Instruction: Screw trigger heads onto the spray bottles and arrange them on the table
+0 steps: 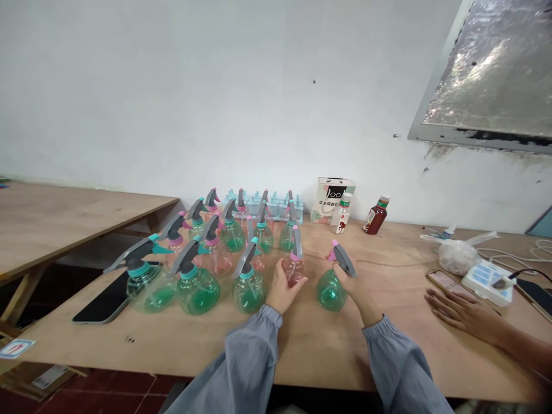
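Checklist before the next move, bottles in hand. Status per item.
1. Left hand on the pink spray bottle: ok.
2. Right hand on the grey spray head: ok.
3. Pink nozzle matches green spray bottle in colour: not ok.
4. Spray head seated on green spray bottle: cannot tell; right hand hides the joint.
5. Co-worker's hand apart from both held bottles: ok.

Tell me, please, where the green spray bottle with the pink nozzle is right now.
In the head view, the green spray bottle is right of centre in the right hand, to the right of the pink spray bottle in the left hand.
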A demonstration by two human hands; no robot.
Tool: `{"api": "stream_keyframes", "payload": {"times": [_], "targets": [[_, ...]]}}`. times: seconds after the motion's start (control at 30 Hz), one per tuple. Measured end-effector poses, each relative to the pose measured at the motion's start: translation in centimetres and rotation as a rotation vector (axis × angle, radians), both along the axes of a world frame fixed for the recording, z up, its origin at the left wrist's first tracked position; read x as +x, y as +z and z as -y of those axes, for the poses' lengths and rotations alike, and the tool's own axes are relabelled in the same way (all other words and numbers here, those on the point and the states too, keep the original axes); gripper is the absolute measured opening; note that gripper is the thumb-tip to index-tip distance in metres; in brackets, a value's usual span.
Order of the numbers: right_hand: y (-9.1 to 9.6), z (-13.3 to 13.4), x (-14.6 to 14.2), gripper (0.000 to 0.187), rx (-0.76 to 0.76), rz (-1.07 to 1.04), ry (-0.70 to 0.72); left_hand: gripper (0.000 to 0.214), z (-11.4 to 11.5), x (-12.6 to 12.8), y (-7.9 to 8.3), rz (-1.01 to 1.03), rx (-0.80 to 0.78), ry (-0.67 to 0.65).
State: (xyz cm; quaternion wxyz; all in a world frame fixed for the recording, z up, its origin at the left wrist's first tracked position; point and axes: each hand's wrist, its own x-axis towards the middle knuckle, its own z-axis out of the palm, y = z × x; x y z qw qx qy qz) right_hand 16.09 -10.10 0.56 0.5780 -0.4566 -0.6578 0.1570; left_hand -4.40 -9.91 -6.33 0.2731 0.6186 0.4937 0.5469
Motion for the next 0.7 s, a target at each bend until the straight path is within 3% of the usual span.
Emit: {"api": "stream_keyframes", "payload": {"times": [0.1, 0.23, 0.37, 0.47, 0.53, 0.7], "targets": [[0.3, -0.4, 0.0, 0.023, -0.001, 0.011, 0.032, 0.081, 0.0, 0.0, 0.1, 0.001, 0.006, 0.003], [0.2, -0.5, 0.8, 0.057, -0.016, 0.057, 0.046, 0.081, 0.0, -0.1, 0.2, -0.007, 0.001, -0.007], [-2.4, 1.3, 2.2, 0.085, -0.043, 0.087, -0.091, 0.081, 0.0, 0.0, 0.1, -0.007, -0.001, -0.007], [-4.7, 2.3, 3.8, 0.074, -0.101, 0.043, -0.168, 0.081, 0.0, 0.1, 0.1, -0.014, 0.001, -0.024], [-5.3, 2.0, 5.6, 0.065, -0.101, 0.009, -0.233, 0.081, 0.1, 0.1, 0.1, -0.017, 0.007, -0.038], [-3.0, -2.7, 12.4, 0.063, -0.144, -0.064, -0.517, 0.082, 0.3, -0.1, 0.1, -0.017, 0.007, -0.038]]}}
